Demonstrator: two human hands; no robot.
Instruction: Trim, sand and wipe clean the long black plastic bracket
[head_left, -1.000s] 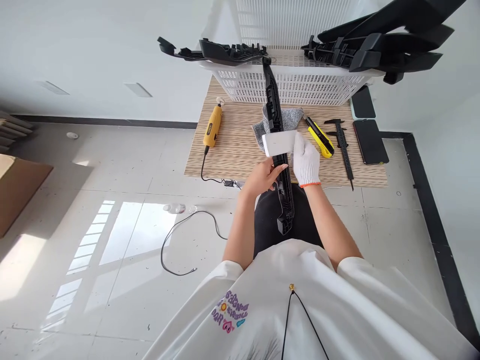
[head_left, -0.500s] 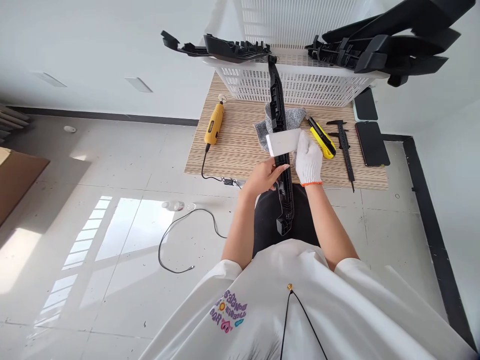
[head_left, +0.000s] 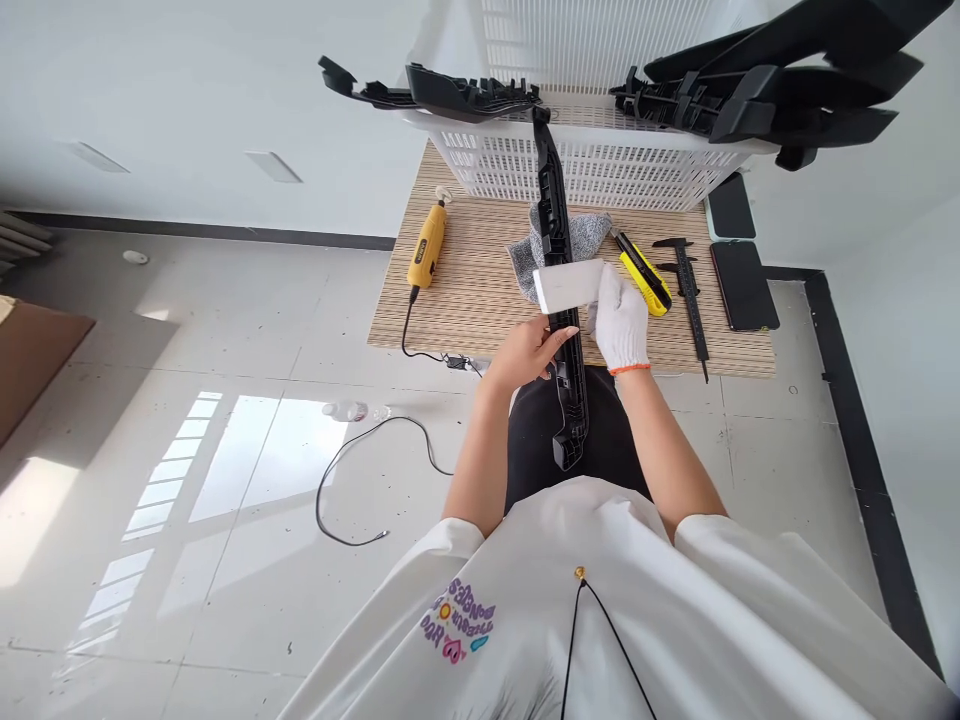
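My bare left hand point(head_left: 527, 353) grips a long black plastic trim part point(head_left: 556, 205) near its middle, thumb across the top. The part runs from my lap up toward the basket rim. In my right hand point(head_left: 622, 318), which wears a white knit glove with an orange cuff, is a flat white rectangular block point(head_left: 568, 286). The block lies crosswise over the black part, just above my left hand; whether it presses on it I cannot tell. Beneath the part, a grey cloth point(head_left: 591, 236) is bunched on the table.
A white plastic basket point(head_left: 510, 165) with black parts point(head_left: 472, 95) over its rim stands at the table's back. On the wooden tabletop point(head_left: 480, 270) lie a yellow rotary tool point(head_left: 427, 245), a yellow utility knife point(head_left: 642, 275), calipers point(head_left: 690, 300) and a dark phone point(head_left: 744, 287). A cable point(head_left: 330, 470) curls on the floor.
My gloved right hand has shifted slightly to the right, with the white block still across the black part. My left hand keeps its hold in nearly the same place.
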